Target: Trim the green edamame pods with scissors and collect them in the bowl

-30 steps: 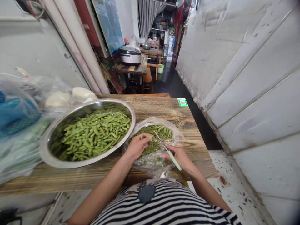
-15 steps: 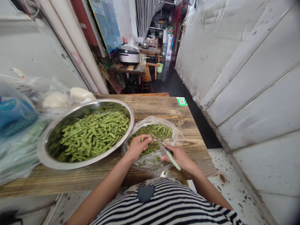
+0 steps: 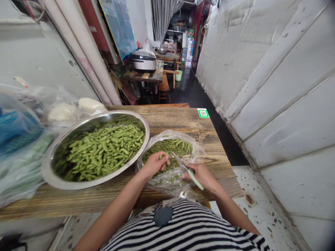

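My left hand (image 3: pixel 155 164) is closed in a pinch on a green edamame pod (image 3: pixel 168 154), above a clear plastic bag (image 3: pixel 197 146) lying opened out on the table. Scissors (image 3: pixel 194 178) with pale green handles are in my right hand (image 3: pixel 200 174), their blades pointing up and left toward the pod. More pods (image 3: pixel 180 144) and green scraps lie in the bag under my hands. To the left, a large steel bowl (image 3: pixel 147 130) holds a heap of edamame pods (image 3: pixel 107 150). The fingers partly hide the pinched pod.
The wooden table (image 3: pixel 180 120) carries a green QR code card (image 3: pixel 203 113) at its far right corner. Plastic bags (image 3: pixel 21 139) crowd its left end. Farther back, a rice cooker (image 3: pixel 143 62) stands on another table. A pale wall (image 3: pixel 285 115) runs along the right.
The scissors have shifted slightly right and down with my right hand, so their tips are a little farther from my left fingers. The bowl and bag stay in place.
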